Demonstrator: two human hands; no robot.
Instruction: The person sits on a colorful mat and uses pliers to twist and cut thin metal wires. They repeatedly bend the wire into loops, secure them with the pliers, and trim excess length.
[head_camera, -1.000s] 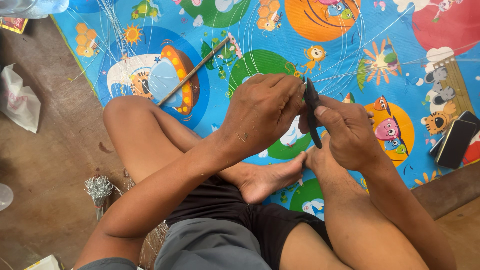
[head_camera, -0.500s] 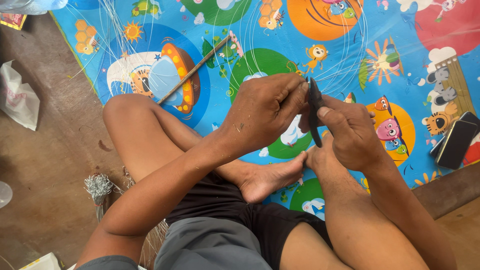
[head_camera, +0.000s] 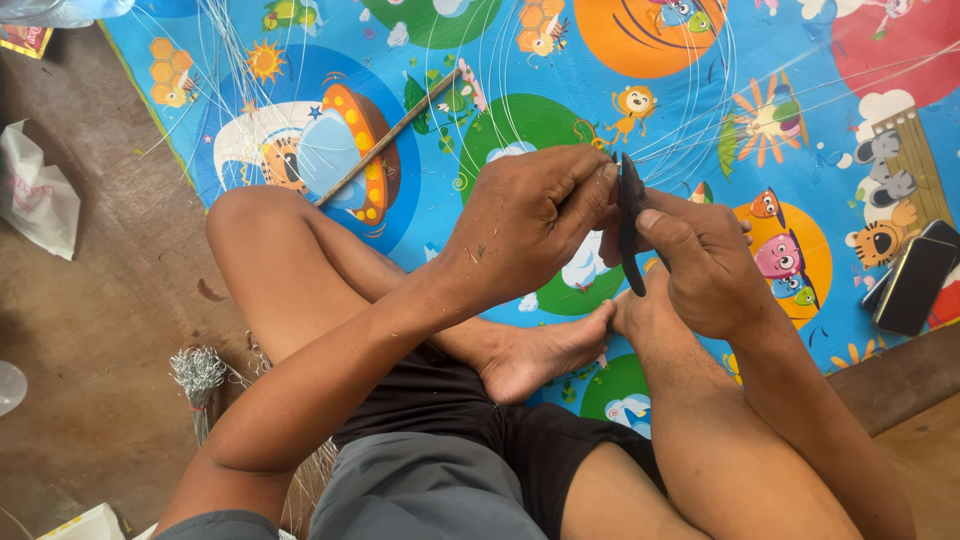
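Person sitting cross-legged on the floor, knees framing the work. Both hands meeting above the crossed feet.

Right hand (head_camera: 705, 265) is gripping a flat dark shuttle-like tool (head_camera: 629, 232), thumb pressing along its face, the other fingers curling behind it. The tool is standing nearly upright, its upper tip just at the left fingertips.

Left hand (head_camera: 530, 225) is closing in from the other side, thumb and forefinger pressed together at the tool's upper edge, apparently pinching thin white line (head_camera: 690, 120); the exact contact is too fine to make out.

Judging by the grip, a loop or knot is being worked at the tool's tip. The next move likely calls for keeping tension on the line while the tool passes through.

Beyond the fingers, many strands of the white line are fanning out over a bright cartoon play mat (head_camera: 300, 60); loose strands could tangle or snag. A thin stick (head_camera: 390, 135) is lying on the mat, well left of the fingertips. A dark phone (head_camera: 915, 280) is lying right of the right hand, apart. A bundle of pale fibre (head_camera: 198, 370) and a white plastic bag (head_camera: 35, 200) are sitting far left on bare floor.
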